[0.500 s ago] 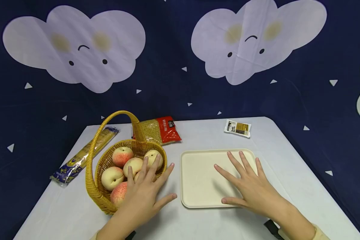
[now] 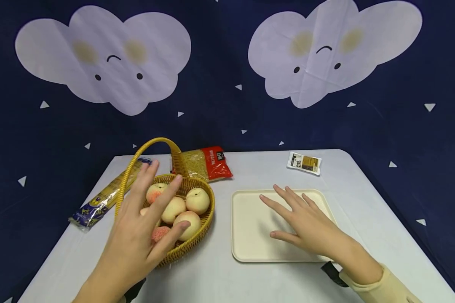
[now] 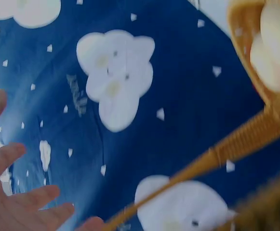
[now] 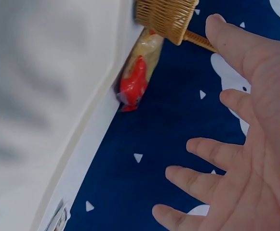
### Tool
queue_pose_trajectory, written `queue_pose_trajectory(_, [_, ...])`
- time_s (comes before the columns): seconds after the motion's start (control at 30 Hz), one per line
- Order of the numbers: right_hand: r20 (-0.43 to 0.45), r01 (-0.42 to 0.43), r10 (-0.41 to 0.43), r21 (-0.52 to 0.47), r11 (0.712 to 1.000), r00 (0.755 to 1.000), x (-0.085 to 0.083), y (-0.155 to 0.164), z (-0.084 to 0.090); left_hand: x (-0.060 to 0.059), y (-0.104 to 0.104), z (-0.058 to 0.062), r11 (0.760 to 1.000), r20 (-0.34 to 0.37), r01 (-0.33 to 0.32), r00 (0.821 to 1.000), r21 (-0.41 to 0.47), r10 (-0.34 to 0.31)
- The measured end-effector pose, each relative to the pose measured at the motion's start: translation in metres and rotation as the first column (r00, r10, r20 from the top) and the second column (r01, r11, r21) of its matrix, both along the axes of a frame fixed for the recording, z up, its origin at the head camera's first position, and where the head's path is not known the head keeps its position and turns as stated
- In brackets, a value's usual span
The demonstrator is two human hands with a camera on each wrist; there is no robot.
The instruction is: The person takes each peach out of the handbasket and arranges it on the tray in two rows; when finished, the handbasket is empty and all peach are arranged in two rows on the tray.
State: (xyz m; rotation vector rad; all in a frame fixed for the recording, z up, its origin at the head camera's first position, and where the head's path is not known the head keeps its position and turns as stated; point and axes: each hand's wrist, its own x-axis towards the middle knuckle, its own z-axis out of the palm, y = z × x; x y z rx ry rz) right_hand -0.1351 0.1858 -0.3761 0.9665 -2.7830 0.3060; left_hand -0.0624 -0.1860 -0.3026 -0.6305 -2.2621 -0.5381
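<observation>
My left hand (image 2: 136, 227) is spread beside and over the near left side of a yellow wicker basket (image 2: 206, 225), holding nothing. It hides part of the basket's tall handle (image 2: 151, 143) and some of the fruit. Several pale peaches (image 2: 174, 209) with red blush fill the basket. My right hand (image 2: 307, 225) hovers with straight fingers over a cream rectangular tray (image 2: 246, 235), and its shadow falls on the tray. The right wrist view shows that palm (image 4: 255, 183) bare, with the fingers apart. In the left wrist view the basket handle (image 3: 246, 137) stretches past the left fingers.
A long packet of noodles (image 2: 102, 202) lies left of the basket. Behind the basket is a red and clear bag of yellowish food (image 2: 208, 164). One small white and brown packet (image 2: 304, 163) sits at the back right of the white table (image 2: 265, 172).
My left hand has moved left and up, from over the basket's front right to its handle side, uncovering peaches there. The right hand has shifted slightly left and turned a little.
</observation>
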Motion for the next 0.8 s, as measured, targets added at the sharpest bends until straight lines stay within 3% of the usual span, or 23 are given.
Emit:
queue_pose_trajectory(0.13, [-0.019,-0.060,0.059,-0.031,0.998,0.998,-0.013,-0.013,0.005,0.003,-0.017,0.012,0.997,-0.143,0.006,0.990,0.076,0.005])
queue_pose_trajectory(0.23, [-0.001,-0.079,0.079,-0.037,0.996,0.997,-0.022,-0.024,0.007,0.005,-0.032,0.016,0.993,-0.165,-0.038,0.985,0.107,0.055])
queue_pose_trajectory(0.47, [0.087,-0.123,0.131,-0.094,0.988,0.988,-0.038,-0.052,0.014,-0.002,-0.070,0.010,0.970,-0.069,-0.120,0.988,0.213,0.137])
queue_pose_trajectory(0.7, [0.203,-0.203,0.236,-0.169,0.965,0.950,-0.044,-0.082,0.025,-0.012,-0.101,-0.012,0.933,0.022,-0.187,0.982,0.308,0.190])
queue_pose_trajectory(0.8, [0.223,-0.231,0.274,-0.198,0.953,0.935,-0.051,-0.091,0.025,-0.016,-0.111,-0.020,0.915,0.116,-0.234,0.971,0.330,0.207])
